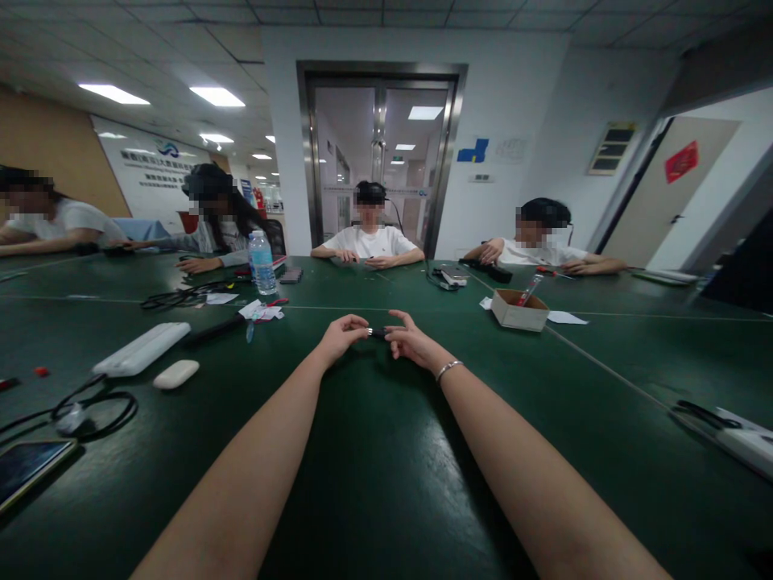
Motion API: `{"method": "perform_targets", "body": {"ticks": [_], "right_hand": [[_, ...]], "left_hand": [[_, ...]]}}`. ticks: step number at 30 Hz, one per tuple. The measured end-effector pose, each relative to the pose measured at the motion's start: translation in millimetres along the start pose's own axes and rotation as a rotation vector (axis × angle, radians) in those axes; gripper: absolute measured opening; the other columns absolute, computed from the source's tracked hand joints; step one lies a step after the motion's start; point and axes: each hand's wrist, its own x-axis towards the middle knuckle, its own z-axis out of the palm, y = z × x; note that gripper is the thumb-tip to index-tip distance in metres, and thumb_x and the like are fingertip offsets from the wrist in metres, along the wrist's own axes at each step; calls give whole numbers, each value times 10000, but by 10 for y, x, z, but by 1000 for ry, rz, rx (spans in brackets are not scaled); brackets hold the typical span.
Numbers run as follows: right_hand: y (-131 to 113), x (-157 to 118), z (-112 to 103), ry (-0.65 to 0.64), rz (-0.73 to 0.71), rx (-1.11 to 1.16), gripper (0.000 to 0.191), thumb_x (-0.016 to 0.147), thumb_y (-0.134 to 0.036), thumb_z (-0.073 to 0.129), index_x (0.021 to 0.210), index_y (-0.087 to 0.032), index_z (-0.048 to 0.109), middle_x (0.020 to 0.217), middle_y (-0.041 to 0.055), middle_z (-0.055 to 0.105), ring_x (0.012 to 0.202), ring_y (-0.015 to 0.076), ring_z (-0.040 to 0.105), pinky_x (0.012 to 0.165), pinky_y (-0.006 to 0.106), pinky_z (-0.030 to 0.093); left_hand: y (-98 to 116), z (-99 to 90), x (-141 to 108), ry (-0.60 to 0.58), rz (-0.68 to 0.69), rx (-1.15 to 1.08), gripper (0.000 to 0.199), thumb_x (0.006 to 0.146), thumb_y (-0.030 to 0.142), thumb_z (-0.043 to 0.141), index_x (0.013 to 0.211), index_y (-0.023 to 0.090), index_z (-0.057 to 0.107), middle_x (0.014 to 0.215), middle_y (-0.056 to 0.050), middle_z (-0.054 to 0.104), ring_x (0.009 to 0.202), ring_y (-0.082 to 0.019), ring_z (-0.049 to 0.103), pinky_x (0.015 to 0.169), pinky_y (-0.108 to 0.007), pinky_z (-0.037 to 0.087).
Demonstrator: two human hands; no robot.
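Note:
My left hand (343,338) pinches the silver end of a small black-and-silver cylinder (378,333) between thumb and fingertips. At the black end, my right hand (414,339) grips it with its lower fingers and thumb, while the index finger points out above. The piece lies level between both hands, just over the green table (374,451). It is too small to tell its exact kind. A bracelet (449,370) circles my right wrist.
To the left are a white power strip (143,350), a white earbud case (175,374), a phone (33,467), black cables and a water bottle (262,264). A small box (520,312) with a screwdriver stands right. Several people sit around the table's far side.

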Motion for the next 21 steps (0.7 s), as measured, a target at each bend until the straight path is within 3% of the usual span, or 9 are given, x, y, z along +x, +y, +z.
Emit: {"method": "perform_targets", "body": {"ticks": [4, 6, 10, 13, 15, 19, 21], "right_hand": [[15, 24, -20, -48, 78, -35, 314, 878, -333, 460, 1139, -181, 373, 772, 51, 603, 379, 62, 458, 341, 173, 430], [15, 21, -28, -88, 52, -56, 316, 844, -258, 512, 1126, -194, 385, 818, 47, 599, 392, 55, 468, 351, 166, 437], [6, 4, -42, -124, 8, -1, 531, 746, -159, 619, 1166, -266, 311, 895, 2, 574, 466, 54, 535, 465, 193, 512], [6, 13, -36, -114, 67, -6, 328, 863, -307, 508, 1130, -206, 348, 812, 45, 606, 434, 66, 511, 422, 191, 492], [3, 14, -27, -116, 76, -32, 272, 885, -304, 470, 1112, -192, 372, 796, 56, 613, 422, 69, 503, 398, 188, 479], [-20, -13, -16, -153, 22, -48, 586, 742, -122, 623, 1198, -287, 293, 886, 0, 581, 490, 75, 566, 457, 203, 514], [-24, -18, -12, -155, 37, -51, 543, 773, -183, 611, 1204, -266, 291, 873, 15, 585, 488, 77, 566, 444, 192, 504]], "left_hand": [[18, 4, -9, 15, -16, -6, 287, 570, 276, 704, 806, 149, 603, 695, -8, 602, 599, -97, 506, 579, -226, 374], [19, 1, -9, 22, -17, -19, 290, 568, 279, 705, 807, 151, 604, 684, 0, 594, 583, -91, 497, 570, -224, 371], [17, -7, -11, 28, -26, -37, 295, 576, 282, 700, 822, 153, 601, 661, 6, 588, 571, -90, 494, 557, -221, 364], [20, -9, -15, 18, -25, -26, 290, 576, 277, 700, 818, 149, 604, 681, -3, 598, 581, -91, 497, 561, -220, 366], [21, -10, -16, 20, -23, -20, 292, 572, 278, 702, 815, 149, 604, 687, -3, 598, 578, -89, 494, 566, -222, 370], [22, -8, -17, 23, -26, -20, 288, 577, 281, 696, 818, 152, 604, 691, -5, 596, 603, -98, 509, 578, -224, 375], [26, -2, -18, 21, -28, -16, 281, 578, 280, 694, 813, 154, 606, 688, -4, 596, 595, -96, 503, 571, -222, 369]]}}
